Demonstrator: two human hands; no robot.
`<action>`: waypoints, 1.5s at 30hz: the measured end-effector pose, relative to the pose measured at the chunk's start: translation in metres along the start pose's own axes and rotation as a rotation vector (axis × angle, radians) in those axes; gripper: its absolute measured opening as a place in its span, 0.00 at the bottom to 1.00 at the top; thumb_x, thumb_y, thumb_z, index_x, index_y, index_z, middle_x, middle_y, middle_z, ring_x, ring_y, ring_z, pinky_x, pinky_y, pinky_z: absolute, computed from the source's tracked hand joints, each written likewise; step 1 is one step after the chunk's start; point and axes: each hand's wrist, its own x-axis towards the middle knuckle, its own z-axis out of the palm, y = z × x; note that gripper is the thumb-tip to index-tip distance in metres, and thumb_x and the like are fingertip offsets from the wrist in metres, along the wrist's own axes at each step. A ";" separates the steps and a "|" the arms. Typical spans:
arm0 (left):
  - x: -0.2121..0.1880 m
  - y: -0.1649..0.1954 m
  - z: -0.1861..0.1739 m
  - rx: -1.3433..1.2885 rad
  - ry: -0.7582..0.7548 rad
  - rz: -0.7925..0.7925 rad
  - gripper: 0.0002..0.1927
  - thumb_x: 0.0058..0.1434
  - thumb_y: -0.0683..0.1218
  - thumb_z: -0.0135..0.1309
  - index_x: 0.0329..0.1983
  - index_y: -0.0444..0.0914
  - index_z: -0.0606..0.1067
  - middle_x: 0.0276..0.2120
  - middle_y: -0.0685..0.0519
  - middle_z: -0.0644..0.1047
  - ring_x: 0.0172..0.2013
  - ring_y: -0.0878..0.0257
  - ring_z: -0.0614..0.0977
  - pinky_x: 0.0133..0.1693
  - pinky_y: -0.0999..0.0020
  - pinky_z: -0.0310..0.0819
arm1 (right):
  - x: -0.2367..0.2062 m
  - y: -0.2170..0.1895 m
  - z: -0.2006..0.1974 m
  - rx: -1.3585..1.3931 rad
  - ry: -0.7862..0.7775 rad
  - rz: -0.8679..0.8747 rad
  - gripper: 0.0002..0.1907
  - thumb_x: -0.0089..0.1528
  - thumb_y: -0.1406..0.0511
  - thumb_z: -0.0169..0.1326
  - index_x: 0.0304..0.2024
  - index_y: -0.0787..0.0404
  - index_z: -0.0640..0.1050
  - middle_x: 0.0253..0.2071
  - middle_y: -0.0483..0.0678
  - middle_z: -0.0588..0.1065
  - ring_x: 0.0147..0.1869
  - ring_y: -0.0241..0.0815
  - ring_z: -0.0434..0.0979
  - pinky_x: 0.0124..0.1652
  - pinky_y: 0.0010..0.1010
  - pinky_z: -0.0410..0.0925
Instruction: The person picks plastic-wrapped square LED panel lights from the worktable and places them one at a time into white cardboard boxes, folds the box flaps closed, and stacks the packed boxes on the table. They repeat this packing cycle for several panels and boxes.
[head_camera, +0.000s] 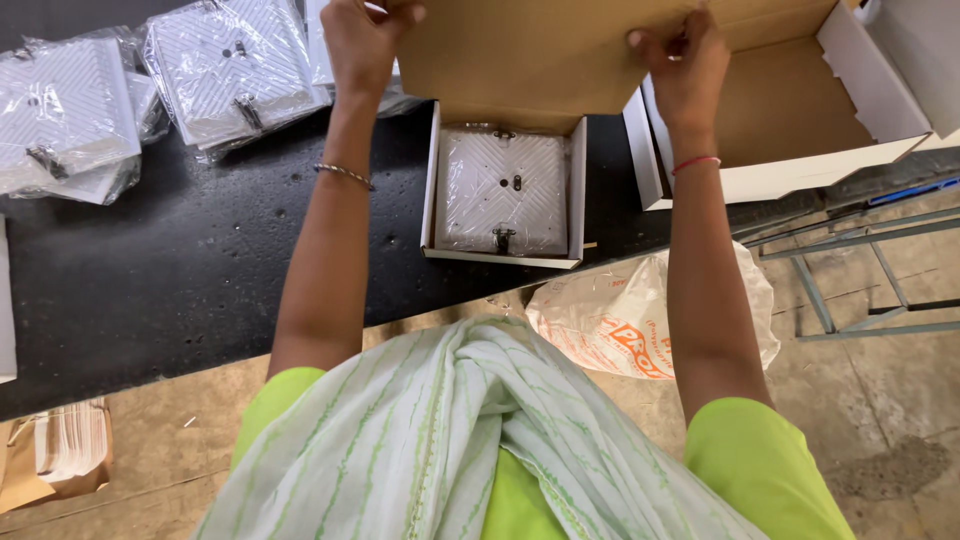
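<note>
Fingers of your left hand (362, 40) curl over the far left corner of the brown lid flap (530, 55), and your right hand (685, 65) pinches its right edge, thumb in front and the other fingers tucked behind, so both hands are closed on that flap and hold it raised over the small white box (503, 190). You have the box on the black table (150, 270), just in front of you, and a white square plate in clear wrap (505, 190) already lies flat inside it, so the loading looks done and the closing is what remains. Whether the flap is attached to this box or to something behind it is hard to tell from here. More wrapped plates (150, 80) wait at your far left, and a larger open carton (790, 110) sits at your right, apparently with nothing in it.
</note>
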 end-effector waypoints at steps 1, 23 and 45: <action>-0.003 0.003 0.006 0.049 0.038 0.024 0.07 0.55 0.43 0.71 0.29 0.36 0.83 0.26 0.53 0.85 0.26 0.61 0.88 0.32 0.65 0.82 | 0.000 -0.001 0.002 -0.024 0.031 -0.054 0.20 0.63 0.65 0.75 0.41 0.65 0.74 0.33 0.51 0.78 0.36 0.40 0.80 0.37 0.31 0.75; -0.137 0.058 -0.085 0.125 -0.883 -0.323 0.16 0.63 0.58 0.62 0.48 0.46 0.85 0.70 0.45 0.68 0.66 0.46 0.71 0.59 0.46 0.66 | -0.161 -0.093 -0.061 0.235 -0.743 0.239 0.20 0.67 0.72 0.53 0.61 0.54 0.78 0.66 0.47 0.72 0.69 0.44 0.72 0.62 0.31 0.68; -0.202 0.113 -0.107 0.038 -0.418 -0.240 0.38 0.49 0.45 0.76 0.60 0.42 0.68 0.45 0.48 0.84 0.44 0.57 0.88 0.45 0.64 0.85 | -0.185 -0.130 -0.054 0.310 -0.528 0.230 0.35 0.53 0.71 0.72 0.63 0.62 0.77 0.53 0.50 0.79 0.53 0.37 0.78 0.54 0.29 0.74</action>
